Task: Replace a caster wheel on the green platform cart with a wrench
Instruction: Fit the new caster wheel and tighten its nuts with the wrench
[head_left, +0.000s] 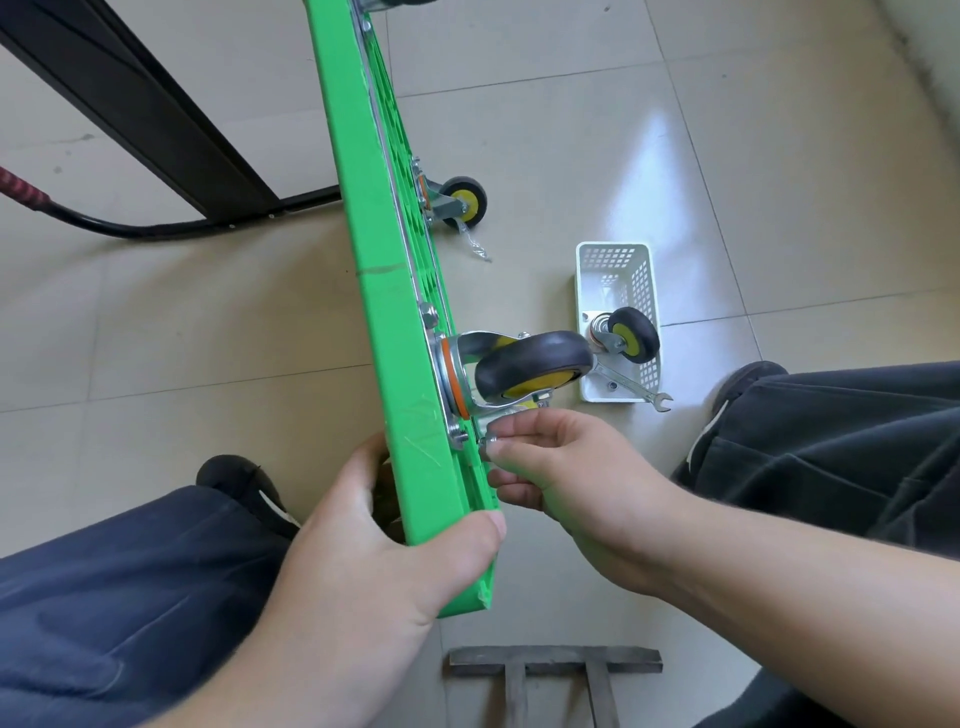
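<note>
Left hand (374, 540): I gripped the green cart (410, 395) edge, tipped on its side.
Right hand (550, 462): pinched shut on a nut (491, 441) by the caster (530, 364).
Risk: I judged it might cross-thread or drop.
Wrench (631, 387): lay in the basket (613, 270).

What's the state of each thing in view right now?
green platform cart: tipped on its edge, underside facing right
near caster wheel: mounted on the cart
far caster: mounted
left hand: gripping the cart's near end
right hand: fingers pinched at the fastener by the caster plate
white basket: on the floor, holding the spare caster
wrench: unused, lying in the basket, end sticking out
</note>
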